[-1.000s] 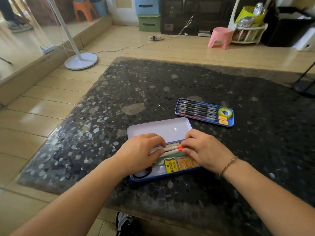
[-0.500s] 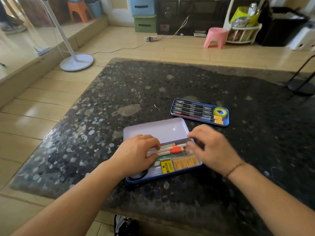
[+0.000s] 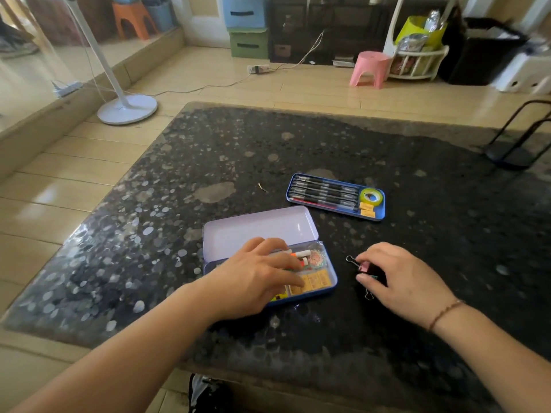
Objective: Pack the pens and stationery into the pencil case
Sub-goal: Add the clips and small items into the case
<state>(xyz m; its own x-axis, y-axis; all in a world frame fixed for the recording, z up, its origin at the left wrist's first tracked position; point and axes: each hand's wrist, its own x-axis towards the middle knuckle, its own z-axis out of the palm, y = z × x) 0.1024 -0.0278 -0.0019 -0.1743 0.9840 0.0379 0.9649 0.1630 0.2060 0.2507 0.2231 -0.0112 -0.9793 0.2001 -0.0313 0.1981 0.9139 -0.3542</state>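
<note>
The open blue pencil case (image 3: 333, 287) lies near the table's front edge, its lilac lid (image 3: 256, 228) folded back. Inside it lie white pens with orange caps (image 3: 301, 253), a cartoon sticker pack (image 3: 316, 259) and yellow tabs (image 3: 316, 278). My left hand (image 3: 256, 275) rests flat over the case's contents and hides much of them. To the right of the case, my right hand (image 3: 399, 281) is down on the table, index finger and thumb pinching a pink binder clip (image 3: 363, 266). A second binder clip (image 3: 369, 295) pokes out under that hand.
A blue inner tray (image 3: 290, 194) farther back holds several black pens (image 3: 325, 193), a yellow-green tape roll (image 3: 371, 197) and small yellow erasers. A black wire stand (image 3: 518, 144) sits at the table's right edge. On the floor behind are a white fan base (image 3: 128, 108) and a pink stool (image 3: 371, 68).
My right hand left the pens in the case and moved right onto the binder clips on the table. My left hand stayed on the case, sliding slightly over its contents.
</note>
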